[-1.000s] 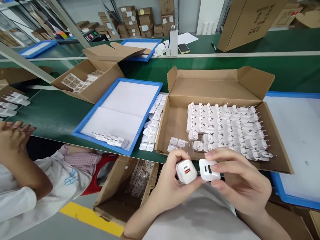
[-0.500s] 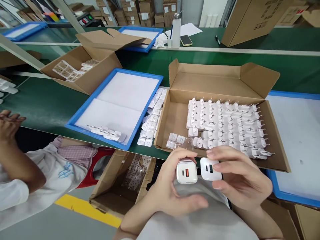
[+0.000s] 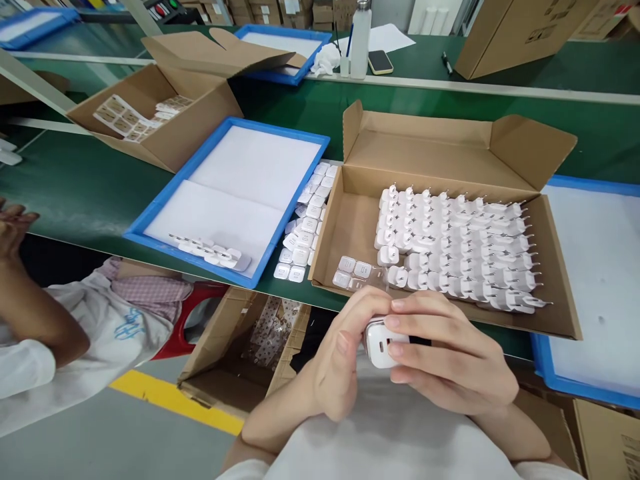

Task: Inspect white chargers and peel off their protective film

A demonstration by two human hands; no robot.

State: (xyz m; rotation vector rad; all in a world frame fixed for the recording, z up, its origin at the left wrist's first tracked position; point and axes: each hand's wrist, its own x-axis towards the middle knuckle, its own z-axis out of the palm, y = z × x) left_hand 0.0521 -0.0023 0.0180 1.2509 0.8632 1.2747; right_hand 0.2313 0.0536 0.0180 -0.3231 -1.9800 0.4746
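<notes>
My left hand (image 3: 345,360) is closed around a white plug-in charger (image 3: 369,339), mostly hidden behind fingers and the piece in front. Against its port face lies a small white cover (image 3: 380,353) with slots in it. The fingers of my right hand (image 3: 445,353) grip this cover and hide its right half. Whether it sits fully flush I cannot tell. Beyond my hands, an open carton (image 3: 330,233) holds rows of white chargers (image 3: 450,247) with their pins up. At its near left lie several square covers (image 3: 354,269) in clear plastic.
Loose white covers (image 3: 303,240) lie between the carton and a blue-framed tray (image 3: 230,193) with a row of white pieces. Another tray (image 3: 600,280) is at right. An open box (image 3: 160,120) stands back left, a floor carton (image 3: 225,380) below. A co-worker's arm (image 3: 40,320) is at left.
My right hand has moved left, bringing the cover over the charger's face. The charger's red port is now hidden. The view has shifted slightly.
</notes>
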